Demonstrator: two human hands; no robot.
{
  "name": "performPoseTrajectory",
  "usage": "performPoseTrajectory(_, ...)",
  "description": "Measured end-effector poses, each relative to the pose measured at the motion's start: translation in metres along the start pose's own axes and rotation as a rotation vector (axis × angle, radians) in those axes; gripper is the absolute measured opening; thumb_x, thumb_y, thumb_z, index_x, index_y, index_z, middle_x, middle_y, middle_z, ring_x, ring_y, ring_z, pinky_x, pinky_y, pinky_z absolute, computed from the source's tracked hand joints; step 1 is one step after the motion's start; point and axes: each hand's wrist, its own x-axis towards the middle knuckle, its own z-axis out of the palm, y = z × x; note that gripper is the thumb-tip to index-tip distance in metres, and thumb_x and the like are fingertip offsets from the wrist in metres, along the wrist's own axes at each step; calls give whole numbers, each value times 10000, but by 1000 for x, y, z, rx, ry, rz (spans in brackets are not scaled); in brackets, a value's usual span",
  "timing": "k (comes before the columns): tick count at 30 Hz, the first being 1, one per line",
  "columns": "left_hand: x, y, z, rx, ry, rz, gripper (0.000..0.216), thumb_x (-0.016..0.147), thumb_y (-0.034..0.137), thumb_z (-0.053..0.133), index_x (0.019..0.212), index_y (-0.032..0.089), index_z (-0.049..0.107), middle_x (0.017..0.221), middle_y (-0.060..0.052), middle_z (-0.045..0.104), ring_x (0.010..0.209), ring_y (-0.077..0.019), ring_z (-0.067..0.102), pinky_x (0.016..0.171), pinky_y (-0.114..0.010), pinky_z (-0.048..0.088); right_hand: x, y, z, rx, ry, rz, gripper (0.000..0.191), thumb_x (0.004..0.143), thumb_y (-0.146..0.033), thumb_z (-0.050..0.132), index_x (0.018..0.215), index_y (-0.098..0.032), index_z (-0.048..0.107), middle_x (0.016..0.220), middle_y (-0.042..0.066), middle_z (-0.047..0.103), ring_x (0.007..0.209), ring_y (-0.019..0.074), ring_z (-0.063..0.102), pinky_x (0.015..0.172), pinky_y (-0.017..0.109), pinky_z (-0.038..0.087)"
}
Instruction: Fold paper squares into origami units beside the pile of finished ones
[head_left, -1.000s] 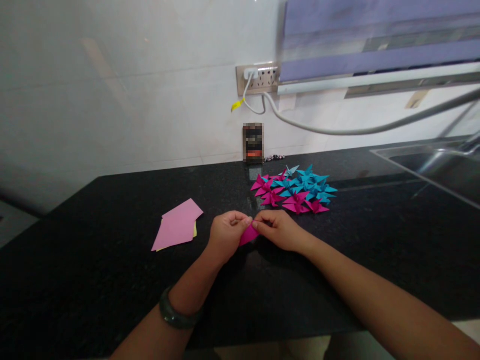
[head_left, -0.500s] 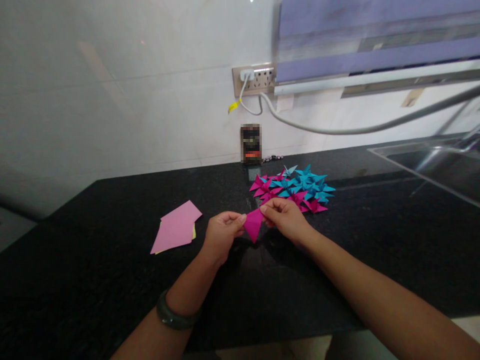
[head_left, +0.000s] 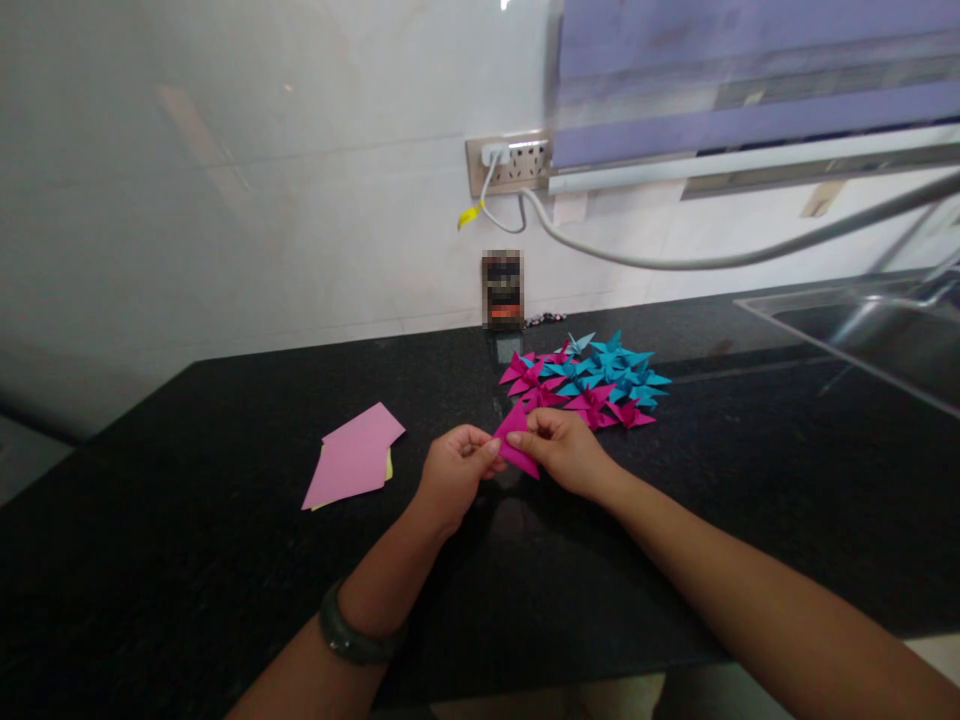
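A folded magenta origami paper (head_left: 525, 463) is held between both my hands, above the black counter. My left hand (head_left: 455, 470) pinches its left corner between thumb and fingers. My right hand (head_left: 571, 450) grips the right side, its thumb lying across the front face. Just behind my right hand, several magenta paper cranes (head_left: 525, 374) and blue paper cranes (head_left: 615, 368) sit in a cluster. A pale blue paper crane (head_left: 580, 344) stands at the back of the group. To the left lie pink paper sheets (head_left: 352, 460), with a yellow edge showing beneath.
A phone-like object with a blurred-out screen (head_left: 502, 290) leans on the wall, a beaded strand (head_left: 545, 319) beside it. Above are a wall socket (head_left: 525, 163) with a plug and a grey cable (head_left: 660, 263). A sink (head_left: 885, 330) is set into the counter (head_left: 225, 560) at right.
The magenta paper has turned, so its point now faces lower right instead of straight down. My right thumb has moved onto its face, and my left hand has shifted slightly right.
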Motion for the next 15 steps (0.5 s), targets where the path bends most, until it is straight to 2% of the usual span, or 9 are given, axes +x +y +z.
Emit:
performPoseTrajectory(4,2,-3,-1,-72,-26,-23,194,629,283,669,648,135,546,536,3,608,505,-89,563,525,-192,423,0,-4,-1,18,48,-7,383,727,-442,527,495,-160,412,455,-55,348,439,56,310,421,193,249)
performPoseTrajectory(8,5,-5,-3,-219,-76,-113,208,653,308,657,703,139,547,574,7,601,519,-83,562,528,-190,429,1,-8,-3,328,-8,135,416,747,-540,452,631,-147,526,507,-24,480,441,70,434,433,198,351)
performPoseTrajectory(10,5,-4,-4,-264,-110,-135,215,678,328,637,720,137,549,589,-2,601,524,-82,560,528,-190,428,1,-9,-4,442,-51,169,403,720,-539,502,720,-142,569,571,-6,541,480,80,491,447,201,394)
performPoseTrajectory(15,4,-3,-5,-300,-152,-144,241,687,358,635,704,138,540,600,-8,595,539,-89,560,539,-197,428,-3,-9,-2,490,-107,142,289,661,-422,643,728,-145,601,594,-22,562,501,64,511,463,182,422)
